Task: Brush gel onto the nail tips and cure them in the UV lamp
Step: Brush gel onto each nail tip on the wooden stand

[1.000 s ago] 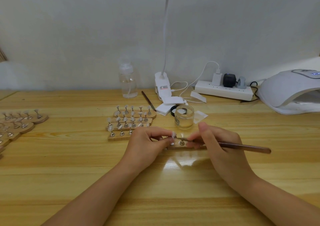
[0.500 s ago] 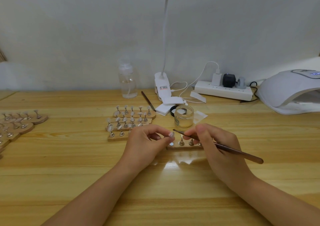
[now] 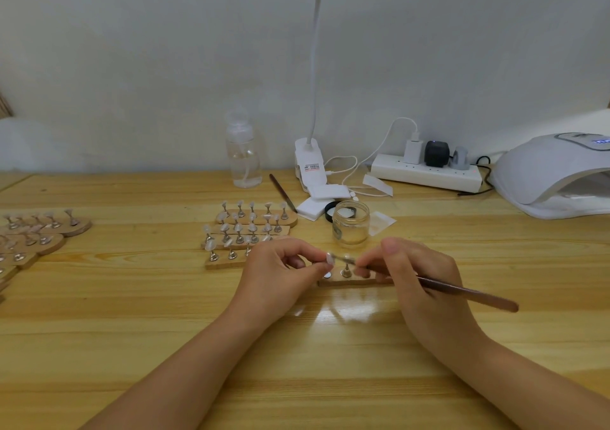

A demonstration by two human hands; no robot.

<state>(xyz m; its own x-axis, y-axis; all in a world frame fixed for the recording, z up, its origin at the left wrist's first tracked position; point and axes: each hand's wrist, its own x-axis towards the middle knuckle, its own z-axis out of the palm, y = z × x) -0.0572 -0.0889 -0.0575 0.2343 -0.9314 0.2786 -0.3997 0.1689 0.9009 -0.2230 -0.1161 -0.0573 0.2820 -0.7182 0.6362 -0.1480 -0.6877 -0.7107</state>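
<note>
My left hand [image 3: 280, 277] pinches a clear nail tip [image 3: 329, 258] on its small stand, lifted just above a short wooden holder [image 3: 355, 280]. My right hand [image 3: 416, 284] grips a brown-handled gel brush [image 3: 462, 292], and its tip touches the nail tip. One metal stand with a tip remains upright on the holder, beside an empty magnet spot. An open glass gel jar [image 3: 350, 224] stands just behind my hands. The white UV lamp [image 3: 558, 175] sits at the far right, its opening facing me.
Wooden holders with several nail tips [image 3: 251, 228] lie left of the jar, and more holders [image 3: 36, 234] sit at the left edge. A clear bottle [image 3: 243, 157], a clip lamp [image 3: 310, 165], a power strip [image 3: 425, 173], white pads and a second brush [image 3: 283, 193] line the back.
My right hand tilted the brush, lifting its tip off the holder and bringing it back onto the nail tip held by my left hand. My left hand stayed nearly still.
</note>
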